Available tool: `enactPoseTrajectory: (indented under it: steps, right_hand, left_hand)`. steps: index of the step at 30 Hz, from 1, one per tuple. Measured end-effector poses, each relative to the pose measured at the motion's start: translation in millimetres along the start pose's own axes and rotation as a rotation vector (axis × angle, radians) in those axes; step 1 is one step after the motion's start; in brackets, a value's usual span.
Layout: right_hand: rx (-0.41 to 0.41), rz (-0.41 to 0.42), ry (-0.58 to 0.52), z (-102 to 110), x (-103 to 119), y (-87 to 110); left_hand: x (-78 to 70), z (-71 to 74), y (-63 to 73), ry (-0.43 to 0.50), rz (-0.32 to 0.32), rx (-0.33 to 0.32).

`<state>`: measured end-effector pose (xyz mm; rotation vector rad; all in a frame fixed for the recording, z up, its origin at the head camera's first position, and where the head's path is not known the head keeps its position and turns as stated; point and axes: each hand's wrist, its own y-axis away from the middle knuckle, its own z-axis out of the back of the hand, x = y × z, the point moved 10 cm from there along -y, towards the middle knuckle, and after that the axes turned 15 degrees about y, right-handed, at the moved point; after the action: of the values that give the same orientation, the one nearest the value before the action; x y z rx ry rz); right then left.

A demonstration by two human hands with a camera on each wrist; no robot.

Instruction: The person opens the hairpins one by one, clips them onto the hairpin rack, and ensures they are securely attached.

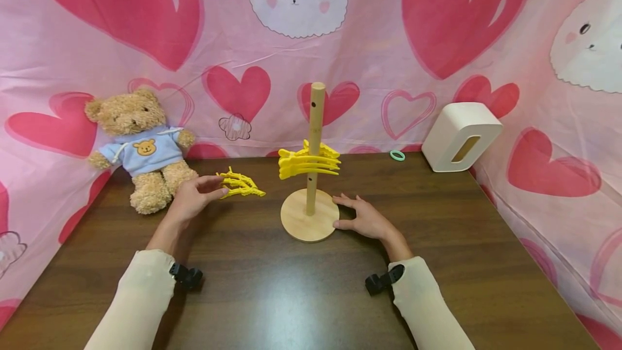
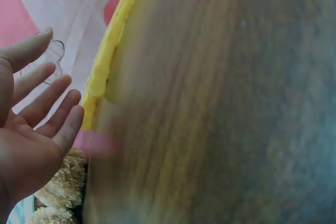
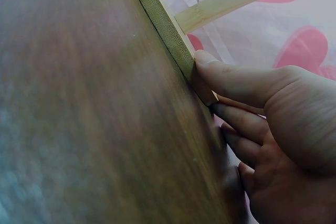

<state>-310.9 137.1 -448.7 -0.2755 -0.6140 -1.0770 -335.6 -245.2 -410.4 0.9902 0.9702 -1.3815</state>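
My left hand [image 1: 194, 194] reaches beside a loose yellow plastic piece [image 1: 243, 185] with several finger-like branches, which lies on the table. In the left wrist view the fingers [image 2: 50, 90] are spread loosely, with nothing between them, and the yellow piece appears edge-on just beyond the fingertips. A round wooden base [image 1: 296, 226] carries an upright wooden post [image 1: 316, 115]. Around the post hang several yellow branched pieces [image 1: 296, 165], bunched at mid-height. At the base's right rim, my right hand [image 1: 364, 219] holds the edge between thumb and fingers, thumb [image 3: 210, 64] at the rim.
A teddy bear [image 1: 143, 147] in a blue shirt sits at the back left, close to my left hand. A white box [image 1: 439, 134] with a slot stands at the back right, beside a small green ring [image 1: 397, 155]. A pink heart-patterned cloth [image 1: 379, 53] hangs behind the brown table [image 1: 272, 285].
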Motion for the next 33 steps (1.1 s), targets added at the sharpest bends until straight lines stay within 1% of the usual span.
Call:
enactPoseTrajectory:
  steps: [5,11,16,21,25,30,33]
  right_hand:
    - [-0.006,0.012,0.002,0.0,0.8,-0.6]
    - [-0.013,0.038,0.026,1.1,2.9,-0.9]
    - [-0.012,0.034,0.023,1.2,1.8,0.0]
    - [-0.009,0.021,0.013,0.7,-0.4,1.4]
    - [-0.009,0.014,0.010,0.5,-1.1,2.1]
    - [-0.009,0.014,0.004,-0.1,-0.9,1.2]
    - [-0.004,0.012,0.000,-0.5,-0.9,0.2]
  left_hand:
    - [6.9,-2.2,-1.7,-0.048,0.000,0.025]
    - [16.2,-3.5,-4.8,-0.050,0.028,0.049]
    - [20.6,-5.8,-9.9,-0.078,0.019,0.072]
    - [22.1,-10.8,-14.4,-0.129,0.007,0.110]
    - [20.3,-15.1,-14.7,-0.157,0.017,0.135]
    - [19.4,-15.8,-14.2,-0.156,0.040,0.136]
    - [19.9,-15.3,-13.9,-0.145,0.041,0.135]
